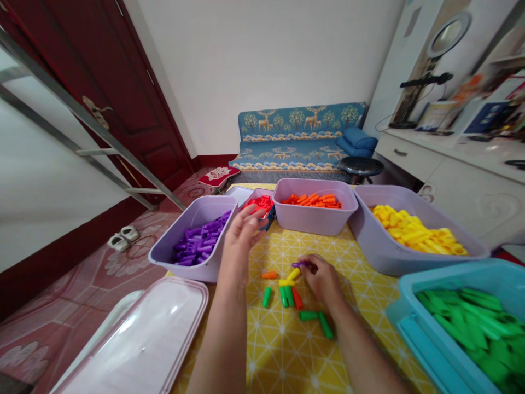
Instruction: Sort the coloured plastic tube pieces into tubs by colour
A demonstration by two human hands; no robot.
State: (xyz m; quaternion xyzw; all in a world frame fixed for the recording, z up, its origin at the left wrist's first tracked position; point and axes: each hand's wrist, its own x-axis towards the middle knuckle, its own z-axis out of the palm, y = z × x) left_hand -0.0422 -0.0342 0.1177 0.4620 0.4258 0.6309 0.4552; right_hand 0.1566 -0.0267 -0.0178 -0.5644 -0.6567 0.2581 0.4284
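My right hand [323,278] pinches a small purple plastic tube [298,265], which looks like a pen cap, low over the yellow patterned tablecloth [283,350]. Close to its fingertips lies a yellow tube [293,274]. My left hand [243,229] is raised beside the purple bin, fingers apart, holding nothing. Between the hands several loose tubes lie on the cloth: an orange one [269,275], a green one [267,297], a pair of green ones [286,296] beside a red-orange one [297,299], and more green ones [309,316] nearer me.
Lilac bins hold purple tubes [200,241], orange tubes [314,201] and yellow tubes [418,230]. Red pieces [261,204] fill a smaller tray at the back. A teal bin [426,334] with green tubes stands right. A pale lid [143,334] lies left; a blue sofa [291,148] is beyond.
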